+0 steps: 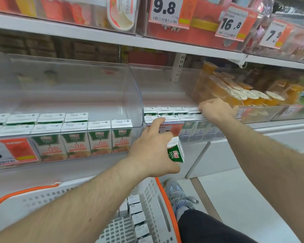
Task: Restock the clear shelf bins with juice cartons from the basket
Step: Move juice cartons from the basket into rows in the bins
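My left hand [152, 148] grips a small green and white juice carton [176, 151], tilted, just in front of the middle clear bin [197, 135]; its index finger touches that bin's front rim. My right hand [216, 109] reaches over the same bin's right end, fingers curled on a carton top [194, 111] in the back row. The left clear bin [130, 95] holds two rows of orange juice cartons [98, 137]. The white basket [153, 204] with orange rim sits below, several cartons [136, 214] inside.
A bin of orange jelly cups [235, 92] stands to the right. Price tags [167, 9] hang on the upper shelf. A white shelf base [218, 155] runs below the bins. My shoe [177, 193] rests on the floor beside the basket.
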{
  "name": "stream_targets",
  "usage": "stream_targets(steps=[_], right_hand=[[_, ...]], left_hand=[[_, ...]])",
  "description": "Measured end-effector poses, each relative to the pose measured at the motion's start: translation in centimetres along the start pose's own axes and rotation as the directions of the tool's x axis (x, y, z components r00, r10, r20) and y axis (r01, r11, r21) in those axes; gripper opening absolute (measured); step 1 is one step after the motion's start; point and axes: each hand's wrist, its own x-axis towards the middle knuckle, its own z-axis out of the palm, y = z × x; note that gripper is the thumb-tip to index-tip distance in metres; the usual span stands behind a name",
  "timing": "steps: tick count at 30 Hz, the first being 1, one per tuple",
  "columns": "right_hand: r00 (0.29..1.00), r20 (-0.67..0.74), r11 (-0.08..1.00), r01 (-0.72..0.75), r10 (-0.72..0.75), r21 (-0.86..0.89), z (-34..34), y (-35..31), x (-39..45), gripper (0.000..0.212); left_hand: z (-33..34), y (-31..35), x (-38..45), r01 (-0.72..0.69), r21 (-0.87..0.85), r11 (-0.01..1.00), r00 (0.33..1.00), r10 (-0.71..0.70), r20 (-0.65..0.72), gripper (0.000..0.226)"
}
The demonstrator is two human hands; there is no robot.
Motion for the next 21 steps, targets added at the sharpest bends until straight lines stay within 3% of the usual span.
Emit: stream_targets(steps=[8,11,13,16,19,21], right_hand=[[0.994,0.111,0.987,0.026,-0.009,-0.156,-0.8,-0.2,-0.4,0.070],[0.976,0.215,0.962,0.021,0.039,-0.273,-1.1,-0.6,-0.3,0.086],[0.972,0.231,0.948,0.030,0.047,-0.317,-1.2,-0.9,-0.7,0.085],[0.987,-0.029,0.948,0.145,-0.160,-0.285,-1.5,-1.7,-2.6,0.073],[0.860,-0.335,0.923,0.370,-0.384,-0.107,-2.2,-4.0,-6.3,0.058],[0.827,-0.379,0.865,0.488,-0.416,0.115,-2.5,-5.7,-9.3,0.057]], left_hand=[[-0.3,0.3,0.1,0.028,-0.114,0.993,0.999,-0.024,0.035,0.035],[-0.5,0.2,-0.2,-0.001,-0.318,0.948,1.000,-0.008,-0.028,0.029],[-1.2,0.4,-1.1,0.012,-0.452,0.892,0.997,-0.045,-0.062,0.030],[-2.9,0.3,-3.3,0.115,-0.767,0.631,0.992,-0.112,0.057,0.033],[-4.5,-0.5,-5.7,0.222,-0.881,0.417,0.972,-0.165,0.166,0.031],[-5.2,-1.4,-6.9,0.310,-0.914,0.263,0.941,-0.225,0.254,0.030]])
